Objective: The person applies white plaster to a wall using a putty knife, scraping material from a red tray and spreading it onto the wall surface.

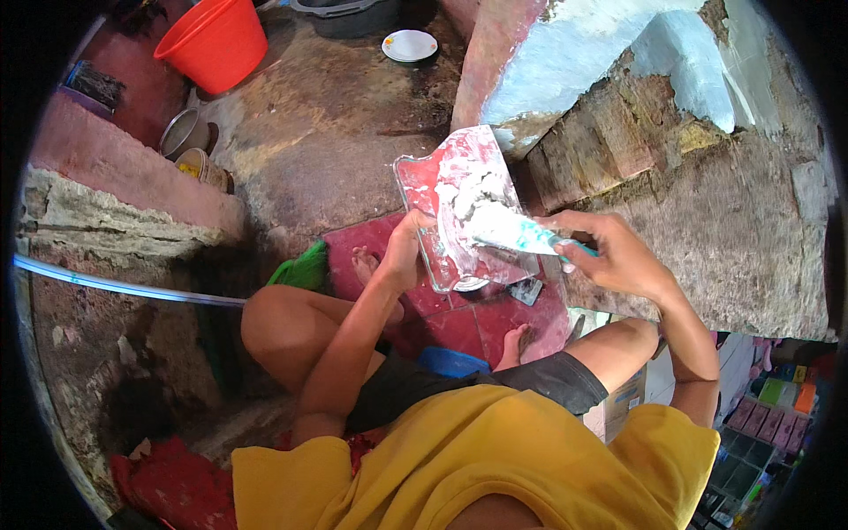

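Note:
My left hand [409,252] grips the near left edge of a flat, see-through board [422,181] that looks reddish over the tiles. White paste [473,187] is smeared and heaped across it. In my right hand [609,252] is a putty knife [521,233] with a turquoise handle, its blade coated in the same paste. The blade lies over the board's middle, touching the paste. Below the board, partly hidden, a small flat scraper-like piece [526,291] rests on the red floor tiles [521,322].
A wall with peeling blue paint [574,66] and rough bare patches [707,221] stands close on the right. Beyond are a red bucket [214,49], a dark basin [349,18] and a white plate [410,46]. A pale hose [132,284] crosses on the left.

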Demonstrator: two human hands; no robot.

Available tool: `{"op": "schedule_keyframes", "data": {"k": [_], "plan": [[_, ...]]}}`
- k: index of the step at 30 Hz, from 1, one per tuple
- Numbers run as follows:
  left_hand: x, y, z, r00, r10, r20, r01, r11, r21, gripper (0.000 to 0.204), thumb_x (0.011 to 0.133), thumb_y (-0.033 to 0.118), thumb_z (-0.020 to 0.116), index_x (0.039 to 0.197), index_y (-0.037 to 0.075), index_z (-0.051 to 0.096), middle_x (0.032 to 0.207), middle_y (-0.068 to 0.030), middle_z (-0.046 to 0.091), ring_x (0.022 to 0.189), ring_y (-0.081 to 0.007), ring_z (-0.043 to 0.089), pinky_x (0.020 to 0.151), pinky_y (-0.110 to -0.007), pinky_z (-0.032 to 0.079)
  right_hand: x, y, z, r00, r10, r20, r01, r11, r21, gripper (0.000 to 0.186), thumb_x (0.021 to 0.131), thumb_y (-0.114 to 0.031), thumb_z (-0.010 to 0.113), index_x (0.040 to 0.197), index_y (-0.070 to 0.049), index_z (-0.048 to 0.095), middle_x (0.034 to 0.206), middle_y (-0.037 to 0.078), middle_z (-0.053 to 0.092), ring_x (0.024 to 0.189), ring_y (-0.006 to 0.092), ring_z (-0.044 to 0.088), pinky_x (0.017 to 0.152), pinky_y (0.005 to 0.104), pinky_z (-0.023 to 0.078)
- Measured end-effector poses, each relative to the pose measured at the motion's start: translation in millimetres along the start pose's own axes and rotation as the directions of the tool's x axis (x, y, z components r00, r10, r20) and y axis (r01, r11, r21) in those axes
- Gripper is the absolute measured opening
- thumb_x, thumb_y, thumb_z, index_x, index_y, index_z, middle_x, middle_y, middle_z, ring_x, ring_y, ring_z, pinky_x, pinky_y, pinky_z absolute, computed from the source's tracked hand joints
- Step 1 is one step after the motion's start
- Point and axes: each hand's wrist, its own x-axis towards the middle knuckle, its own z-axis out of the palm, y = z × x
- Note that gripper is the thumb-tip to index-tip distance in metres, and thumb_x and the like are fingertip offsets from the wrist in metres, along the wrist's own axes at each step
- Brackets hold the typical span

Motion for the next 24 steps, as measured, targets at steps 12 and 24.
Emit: {"op": "schedule_keyframes", "data": {"k": [12,24], "plan": [[2,-2,-4,0.998,0.016,0.067,-0.010,0.996,-0.092,0.058,0.078,0.023,0.042,0.128,-0.006,0.039,0.121,-0.0188,0.054,0.108,-0.0310,0.056,0.096,-0.043,0.044,3,-9,-4,1.000,-0.003,-0.030,-0.004,0.978,-0.209,0.034,0.078,-0.001,0.059,0.112,-0.004,0.061,0.093,0.020,0.063,0.079,0.0387,0.059,0.069,0.0387,0.047],[1,11,-5,1.000,0.010,0.012,-0.009,0.996,-0.092,0.058,0.077,0.020,0.043,0.129,-0.006,0.038,0.120,-0.0204,0.053,0.106,-0.0314,0.057,0.094,-0.044,0.046,-1,-11,-3,0.966,-0.164,-0.200,0.110,0.960,-0.256,0.036,0.078,-0.001,0.057,0.112,-0.011,0.063,0.092,0.018,0.064,0.079,0.0356,0.062,0.068,0.0392,0.049]]}}
